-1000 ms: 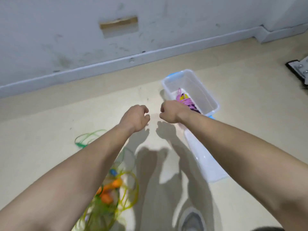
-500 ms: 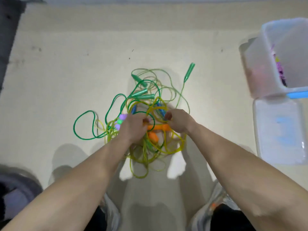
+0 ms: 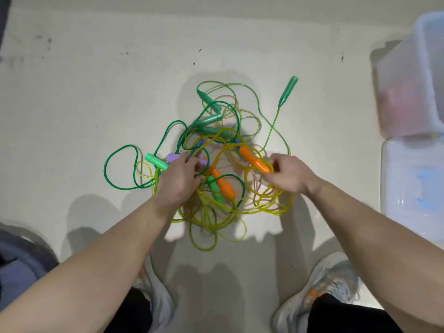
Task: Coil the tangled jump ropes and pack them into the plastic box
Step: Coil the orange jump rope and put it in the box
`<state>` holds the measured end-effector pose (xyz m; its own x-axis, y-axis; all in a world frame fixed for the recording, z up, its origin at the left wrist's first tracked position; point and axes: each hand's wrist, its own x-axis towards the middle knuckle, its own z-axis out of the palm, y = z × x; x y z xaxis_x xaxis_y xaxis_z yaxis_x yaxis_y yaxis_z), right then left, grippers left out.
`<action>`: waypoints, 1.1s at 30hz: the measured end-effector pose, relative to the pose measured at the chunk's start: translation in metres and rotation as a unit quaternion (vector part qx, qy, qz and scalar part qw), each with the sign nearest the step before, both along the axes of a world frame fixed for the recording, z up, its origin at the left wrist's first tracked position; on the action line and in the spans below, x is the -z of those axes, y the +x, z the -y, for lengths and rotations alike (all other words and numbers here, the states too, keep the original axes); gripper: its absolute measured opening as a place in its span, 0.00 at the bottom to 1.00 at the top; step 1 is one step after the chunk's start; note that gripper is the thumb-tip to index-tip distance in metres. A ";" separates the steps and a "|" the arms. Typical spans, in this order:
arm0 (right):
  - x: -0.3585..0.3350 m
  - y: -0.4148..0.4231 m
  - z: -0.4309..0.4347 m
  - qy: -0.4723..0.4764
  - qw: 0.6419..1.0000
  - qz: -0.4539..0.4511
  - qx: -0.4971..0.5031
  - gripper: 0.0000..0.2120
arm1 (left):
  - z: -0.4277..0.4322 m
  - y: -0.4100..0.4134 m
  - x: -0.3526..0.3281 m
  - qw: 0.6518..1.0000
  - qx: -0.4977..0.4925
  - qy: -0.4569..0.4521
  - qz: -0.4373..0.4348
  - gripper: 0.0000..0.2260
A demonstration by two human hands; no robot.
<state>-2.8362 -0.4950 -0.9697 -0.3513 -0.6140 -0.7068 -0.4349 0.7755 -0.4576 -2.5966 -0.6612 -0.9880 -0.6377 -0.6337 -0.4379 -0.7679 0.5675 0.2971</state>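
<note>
Jump ropes point(image 3: 217, 188): tangled heap of green and yellow cords, mid floor point(image 3: 96, 92).
Left hand point(image 3: 179, 181): fingers curled into the heap's cords beside a purple handle point(image 3: 173, 157).
Right hand point(image 3: 289, 175): grips an orange handle point(image 3: 254, 161) at the heap's right side.
Plastic box point(image 3: 408, 92): far right, well apart from the heap; lid point(image 3: 413, 188) just beside it.

Green and yellow jump ropes point(image 3: 223, 186) lie tangled, well left of the clear plastic box point(image 3: 413, 92).

Left hand point(image 3: 179, 180) clutching tangled jump ropes point(image 3: 216, 131) on the floor point(image 3: 96, 92), right hand point(image 3: 288, 175) gripping an orange handle point(image 3: 252, 158); plastic box point(image 3: 408, 80) at upper right.
</note>
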 end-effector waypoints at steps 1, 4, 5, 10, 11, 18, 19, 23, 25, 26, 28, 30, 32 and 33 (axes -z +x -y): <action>-0.012 -0.005 -0.004 -0.035 0.987 0.107 0.115 0.11 | -0.004 0.002 -0.009 0.999 -0.018 -0.008 -0.027 0.18; -0.054 -0.008 -0.011 -0.120 0.920 0.252 0.274 0.03 | -0.023 -0.013 -0.047 0.982 -0.056 -0.078 -0.163 0.18; -0.069 -0.006 -0.010 -0.136 0.909 0.277 0.280 0.07 | -0.029 -0.024 -0.060 0.976 -0.069 -0.055 -0.197 0.19; -0.161 0.016 0.002 -0.196 0.840 0.421 0.279 0.14 | -0.061 -0.070 -0.153 0.864 -0.098 0.431 -0.239 0.21; -0.177 0.020 0.003 -0.204 0.831 0.423 0.297 0.13 | -0.071 -0.073 -0.166 0.837 -0.087 0.467 -0.273 0.14; -0.253 0.016 -0.020 -0.207 0.889 0.222 0.342 0.05 | -0.097 -0.052 -0.218 0.862 -0.132 0.375 -0.314 0.08; -0.260 0.015 -0.026 -0.213 0.888 0.211 0.349 0.04 | -0.095 -0.049 -0.223 0.863 -0.131 0.365 -0.325 0.07; -0.281 0.015 -0.048 -0.232 0.893 0.220 0.316 0.13 | -0.088 -0.039 -0.253 0.896 -0.076 0.310 -0.309 0.09; -0.289 0.017 -0.057 -0.227 0.900 0.237 0.289 0.20 | -0.081 -0.030 -0.262 0.941 -0.007 0.220 -0.259 0.10; -0.292 0.017 -0.062 -0.222 0.903 0.240 0.278 0.24 | -0.077 -0.026 -0.265 0.954 0.004 0.183 -0.238 0.13; -0.297 0.017 -0.069 -0.218 0.912 0.233 0.259 0.23 | -0.073 -0.022 -0.270 0.959 -0.036 0.166 -0.225 0.13; -0.302 0.016 -0.076 -0.216 0.923 0.209 0.241 0.14 | -0.072 -0.021 -0.272 0.936 -0.137 0.195 -0.261 0.11; -0.307 0.013 -0.081 -0.176 0.948 0.138 0.225 0.09 | -0.067 -0.017 -0.268 0.880 -0.295 0.215 -0.304 0.11; -0.308 0.011 -0.084 -0.153 0.959 0.090 0.219 0.09 | -0.060 -0.014 -0.264 0.854 -0.366 0.200 -0.313 0.10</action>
<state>-2.8250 -0.4113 -0.6616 -0.5128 -0.6235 -0.5901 0.0093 0.6833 -0.7301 -2.6102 -0.6012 -0.7243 -0.3240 -0.8422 -0.4309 -0.4936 -0.2381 0.8365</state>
